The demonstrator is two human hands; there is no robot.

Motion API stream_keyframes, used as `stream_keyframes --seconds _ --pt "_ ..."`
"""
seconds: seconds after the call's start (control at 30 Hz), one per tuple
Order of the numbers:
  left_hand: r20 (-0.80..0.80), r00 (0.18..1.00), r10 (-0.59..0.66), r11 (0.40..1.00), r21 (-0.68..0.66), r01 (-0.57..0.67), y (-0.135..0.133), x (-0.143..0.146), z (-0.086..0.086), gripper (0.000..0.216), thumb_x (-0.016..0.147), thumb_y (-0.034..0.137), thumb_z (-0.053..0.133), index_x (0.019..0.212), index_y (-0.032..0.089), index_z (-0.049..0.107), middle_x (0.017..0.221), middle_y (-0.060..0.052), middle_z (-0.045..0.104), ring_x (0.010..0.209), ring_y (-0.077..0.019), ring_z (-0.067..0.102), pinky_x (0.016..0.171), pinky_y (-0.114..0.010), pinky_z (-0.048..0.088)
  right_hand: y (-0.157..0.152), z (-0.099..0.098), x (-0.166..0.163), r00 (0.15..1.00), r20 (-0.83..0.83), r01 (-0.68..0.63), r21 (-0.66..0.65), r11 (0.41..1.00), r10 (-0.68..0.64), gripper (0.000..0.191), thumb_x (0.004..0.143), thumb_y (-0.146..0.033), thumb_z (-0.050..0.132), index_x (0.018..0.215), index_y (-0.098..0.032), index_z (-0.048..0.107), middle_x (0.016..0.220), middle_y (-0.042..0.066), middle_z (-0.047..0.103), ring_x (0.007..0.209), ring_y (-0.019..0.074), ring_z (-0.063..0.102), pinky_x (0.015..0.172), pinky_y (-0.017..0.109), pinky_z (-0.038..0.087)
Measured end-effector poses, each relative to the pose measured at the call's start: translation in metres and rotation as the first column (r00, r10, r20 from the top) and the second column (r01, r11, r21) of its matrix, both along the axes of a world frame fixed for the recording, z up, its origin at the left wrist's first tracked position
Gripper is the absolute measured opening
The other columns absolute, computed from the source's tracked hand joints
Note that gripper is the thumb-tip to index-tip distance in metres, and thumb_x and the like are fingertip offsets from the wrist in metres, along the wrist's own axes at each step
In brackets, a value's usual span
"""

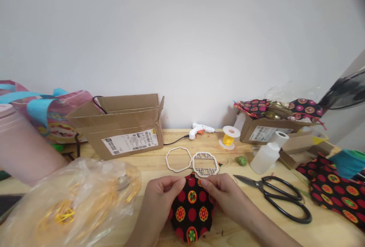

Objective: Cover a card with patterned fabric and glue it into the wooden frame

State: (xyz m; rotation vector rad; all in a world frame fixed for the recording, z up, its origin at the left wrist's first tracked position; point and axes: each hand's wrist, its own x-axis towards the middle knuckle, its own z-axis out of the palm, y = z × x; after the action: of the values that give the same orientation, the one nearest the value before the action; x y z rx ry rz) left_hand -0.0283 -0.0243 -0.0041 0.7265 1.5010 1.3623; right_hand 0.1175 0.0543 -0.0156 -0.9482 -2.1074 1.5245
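Pointing lengthwise forward, patterned cloth [191, 213] is pinched by left fingers [177, 187] and right fingers [209, 187].

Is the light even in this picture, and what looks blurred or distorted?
In the head view, fairly even light, with a faint shadow on the wall right of the large cardboard box; also there, the pink container at the left edge looks stretched and soft, the held patterned fabric clearer.

Shows as a black fabric piece [192, 205], rounded with a wavy edge, printed with dark red dots and orange, yellow and green roundels; is spread fairly flat, patterned side showing; is pinched at two spots along its far edge, over the wooden tabletop [154, 165]
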Motion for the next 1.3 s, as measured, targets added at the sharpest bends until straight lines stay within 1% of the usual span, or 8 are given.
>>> stream_keyframes --seconds 0.2,0.37,0.47,0.77,0.87,1.0,1.17,1.3 --pt "0.052 0.997 -0.052 0.999 -0.001 0.052 -0.002 0.002 0.002 0.026 0.067 0.036 0.062 0.079 0.015 0.072 0.062 -0.004 0.073 0.061 -0.0203 0.064 0.060 -0.028 0.046 -0.002 0.004 -0.002 0.998 -0.060 -0.005 -0.084 0.996 0.000 0.049 0.075 -0.058 0.044 0.047 -0.020 0.031 0.047 -0.007 0.025 0.044 0.0076 0.020 0.040 0.022 0.015" --pt "0.074 0.997 0.011 1.000 -0.012 -0.010 -0.003 0.002 0.004 0.024 0.064 0.035 0.065 0.076 0.016 0.072 0.058 -0.002 0.072 0.059 -0.0185 0.063 0.057 -0.026 0.045 0.001 0.008 0.000 0.996 -0.092 -0.028 -0.208 0.978 0.009 0.053 0.077 -0.062 0.035 0.049 -0.018 0.043 0.044 -0.006 0.037 0.038 0.0070 0.029 0.038 0.020 0.023" --pt "0.069 0.996 0.059 0.998 -0.017 -0.058 -0.001 0.001 0.002 0.022 0.062 0.034 0.067 0.075 0.016 0.071 0.057 -0.001 0.070 0.059 -0.0164 0.061 0.056 -0.024 0.044 0.003 0.007 0.001 0.996 -0.089 0.010 -0.211 0.977 -0.030 0.047 0.069 -0.059 0.052 0.051 -0.016 0.050 0.044 -0.005 0.042 0.039 0.0064 0.033 0.037 0.019 0.024" --pt "0.346 0.938 0.009 0.997 -0.070 0.017 -0.002 -0.007 0.007 0.034 0.072 0.047 0.053 0.076 0.016 0.066 0.060 -0.002 0.068 0.055 -0.0157 0.060 0.052 -0.025 0.044 0.000 0.011 0.003 0.987 -0.153 0.002 -0.252 0.968 -0.042 0.045 0.065 -0.057 0.057 0.054 -0.014 0.056 0.048 -0.002 0.049 0.043 0.0088 0.039 0.042 0.021 0.031" --pt "0.252 0.967 -0.036 0.996 -0.070 0.055 0.001 -0.008 0.007 0.039 0.070 0.051 0.053 0.086 0.018 0.066 0.074 -0.004 0.072 0.071 -0.0200 0.064 0.064 -0.030 0.046 -0.002 0.014 0.002 0.985 -0.169 -0.025 -0.258 0.966 -0.020 0.046 0.065 -0.058 0.056 0.050 -0.015 0.051 0.046 -0.004 0.044 0.042 0.0079 0.034 0.042 0.021 0.027" --pt "0.019 0.989 -0.144 0.989 0.033 0.143 0.006 -0.003 0.003 0.021 0.057 0.029 0.072 0.073 0.015 0.069 0.072 -0.004 0.073 0.071 -0.0184 0.063 0.069 -0.027 0.046 -0.002 0.013 0.001 0.982 -0.188 -0.038 -0.254 0.966 -0.011 0.047 0.068 -0.058 0.053 0.047 -0.017 0.043 0.046 -0.006 0.036 0.043 0.0078 0.030 0.042 0.021 0.023" --pt "0.001 0.999 -0.047 0.998 0.044 0.047 0.005 0.000 0.001 0.013 0.060 0.026 0.069 0.069 0.018 0.065 0.068 0.000 0.071 0.067 -0.0153 0.062 0.064 -0.024 0.046 -0.002 0.012 0.000 0.979 -0.200 -0.014 -0.254 0.967 -0.038 0.037 0.069 -0.049 0.057 0.059 -0.014 0.053 0.053 -0.004 0.045 0.048 0.0092 0.037 0.046 0.021 0.027" --pt "-0.033 0.996 -0.086 0.993 0.078 0.088 0.004 0.002 0.003 0.016 0.061 0.025 0.069 0.075 0.017 0.067 0.074 -0.002 0.071 0.074 -0.0181 0.061 0.070 -0.027 0.045 -0.008 0.012 -0.001 0.974 -0.224 -0.027 -0.275 0.961 -0.037 0.029 0.066 -0.040 0.062 0.064 -0.011 0.061 0.055 -0.001 0.051 0.050 0.0103 0.041 0.049 0.022 0.030"
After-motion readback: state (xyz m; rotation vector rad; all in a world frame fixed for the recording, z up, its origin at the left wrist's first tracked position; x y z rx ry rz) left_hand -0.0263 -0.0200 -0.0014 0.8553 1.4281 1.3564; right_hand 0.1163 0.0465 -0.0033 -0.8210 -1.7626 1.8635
